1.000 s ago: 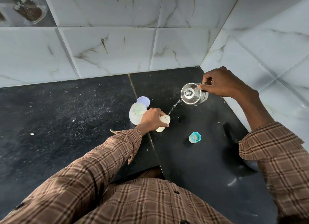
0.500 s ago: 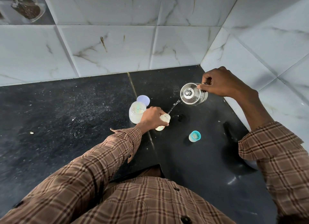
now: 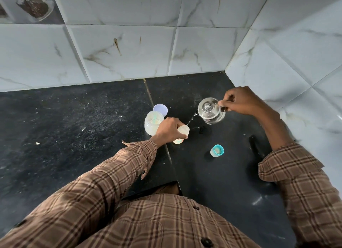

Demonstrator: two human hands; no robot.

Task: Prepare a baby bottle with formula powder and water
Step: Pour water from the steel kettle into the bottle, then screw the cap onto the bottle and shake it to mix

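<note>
Fingers (image 3: 180,126) of the left hand (image 3: 169,130) curled round the baby bottle (image 3: 182,132), clamping it upright on the black countertop (image 3: 74,121) so the narrow mouth holds steady under the stream; bottle near the centre of the view, just right of the counter seam. Right hand (image 3: 240,101) at two o'clock from the bottle, fingers pinched on the handle of a small glass kettle (image 3: 211,111), tipped so the spout points toward eight o'clock and a thin stream of water (image 3: 191,120) falls into the bottle mouth. Held a little above and to the side, probably to keep the pour thin and aimed at a small opening. Lid with its knob in place on the kettle, likely kept on to stop it sliding off at this tilt. Translucent formula jar (image 3: 153,124) touching or just beside the left hand at ten o'clock, open, its pale lilac lid (image 3: 160,109) set flat behind it, out of the pouring path. Teal-ringed bottle cap (image 3: 217,151) parked at four o'clock from the bottle, apart from the stream yet within the right hand's reach for closing afterwards. Fill level hidden by the fingers.
</note>
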